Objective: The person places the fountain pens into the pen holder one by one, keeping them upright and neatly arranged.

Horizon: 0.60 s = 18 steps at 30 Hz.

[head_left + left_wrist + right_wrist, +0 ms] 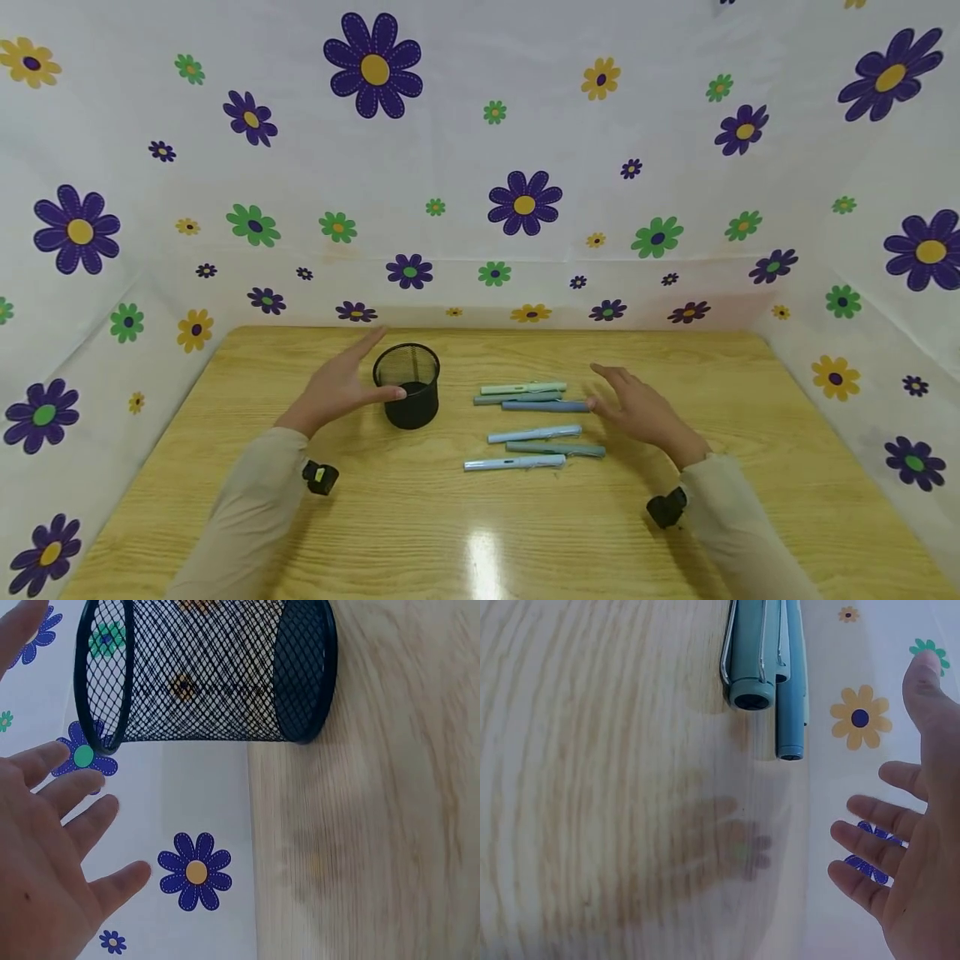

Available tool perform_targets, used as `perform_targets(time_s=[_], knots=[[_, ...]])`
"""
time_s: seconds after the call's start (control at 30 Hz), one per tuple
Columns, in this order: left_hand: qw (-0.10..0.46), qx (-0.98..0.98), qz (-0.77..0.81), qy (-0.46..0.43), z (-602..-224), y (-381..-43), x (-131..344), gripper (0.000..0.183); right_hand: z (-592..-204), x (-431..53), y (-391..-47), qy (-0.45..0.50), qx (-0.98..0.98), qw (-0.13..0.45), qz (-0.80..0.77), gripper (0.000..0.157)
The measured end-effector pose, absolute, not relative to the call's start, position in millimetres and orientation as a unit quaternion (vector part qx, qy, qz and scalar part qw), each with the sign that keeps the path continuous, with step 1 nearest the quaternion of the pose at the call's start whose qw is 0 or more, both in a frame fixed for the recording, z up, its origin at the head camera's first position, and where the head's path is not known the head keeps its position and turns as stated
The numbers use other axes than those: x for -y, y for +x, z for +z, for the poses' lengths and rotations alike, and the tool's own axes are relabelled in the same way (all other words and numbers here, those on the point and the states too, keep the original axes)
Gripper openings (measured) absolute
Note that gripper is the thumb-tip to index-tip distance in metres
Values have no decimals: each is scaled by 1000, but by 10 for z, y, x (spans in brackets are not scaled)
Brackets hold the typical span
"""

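Observation:
A black mesh pen holder (412,408) stands upright on the table, left of centre. My left hand (337,387) is beside it with fingers spread, the thumb overlapping its front in the head view. In the left wrist view the mesh pen holder (202,675) appears sideways, apart from the fingers (90,825). Several capped pens in pale green, grey-green and blue lie right of the holder, among them a dark blue pen (546,406) and a light blue pen (514,462). My right hand (637,408) hovers at their right end, fingers extended and holding nothing.
The wooden table (405,533) reaches back to a white flowered cloth (450,150), which also hangs along both sides. A grey-green pen (555,449) and another light blue pen (534,433) lie toward the front. Black wrist cameras sit on both sleeves.

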State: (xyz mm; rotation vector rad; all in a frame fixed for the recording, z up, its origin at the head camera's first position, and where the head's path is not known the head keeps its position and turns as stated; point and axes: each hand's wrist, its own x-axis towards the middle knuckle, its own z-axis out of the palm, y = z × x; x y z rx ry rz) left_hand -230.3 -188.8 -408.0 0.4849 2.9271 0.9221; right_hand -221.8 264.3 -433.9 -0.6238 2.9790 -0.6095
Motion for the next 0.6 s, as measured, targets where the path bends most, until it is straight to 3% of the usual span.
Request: perform_targets(time_s=[0.6], knots=[[69,-904,390,160,-4172,-2428,1734,108,-4469,-2627,-2325,-226,-925,83,-296,62]])
